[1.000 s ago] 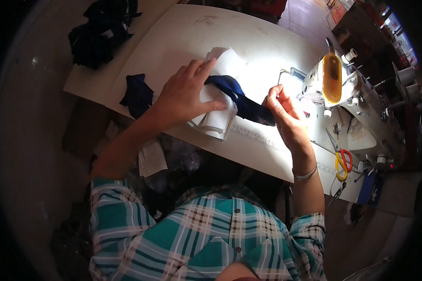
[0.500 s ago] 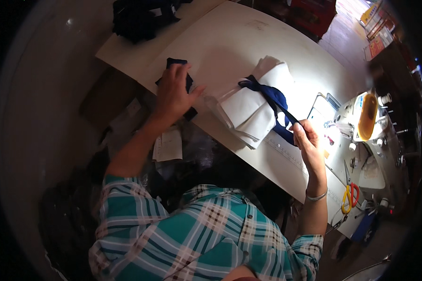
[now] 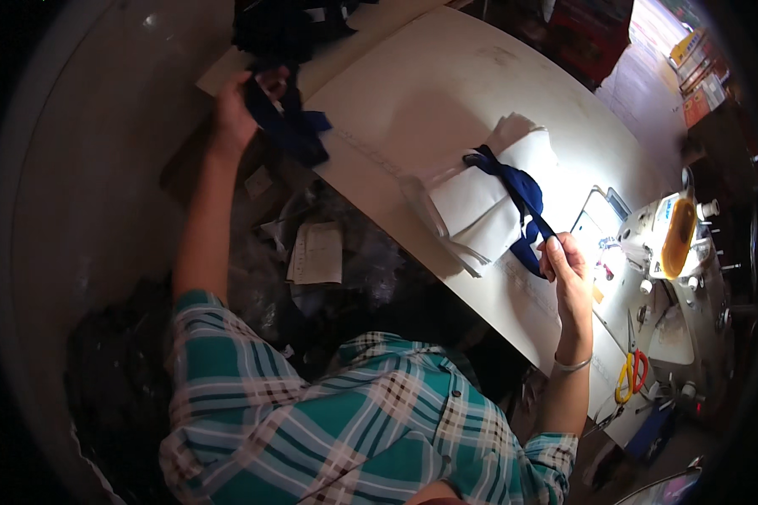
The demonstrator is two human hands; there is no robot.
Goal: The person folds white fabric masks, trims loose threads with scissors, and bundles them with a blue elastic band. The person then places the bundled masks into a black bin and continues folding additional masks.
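Observation:
At the table's far left edge, my left hand (image 3: 237, 116) is closed on a dark navy fabric piece (image 3: 293, 135), which hangs from the fingers, slightly blurred. My right hand (image 3: 569, 268) pinches the end of a navy fabric strip (image 3: 522, 187) near the sewing machine. This strip lies looped across a stack of folded white cloth (image 3: 477, 207) on the table, stretching from its upper left corner down to my right fingers.
A sewing machine (image 3: 661, 231) with a bright lamp stands at the right. Scissors (image 3: 631, 370) with yellow and red handles lie near it, and a phone (image 3: 592, 210) beside it. More dark fabric (image 3: 290, 25) is heaped on the far left corner of the white table (image 3: 396, 93).
My left hand has moved left and away from me, lifting the navy fabric piece off the table. The right hand still pinches the strip in about the same place.

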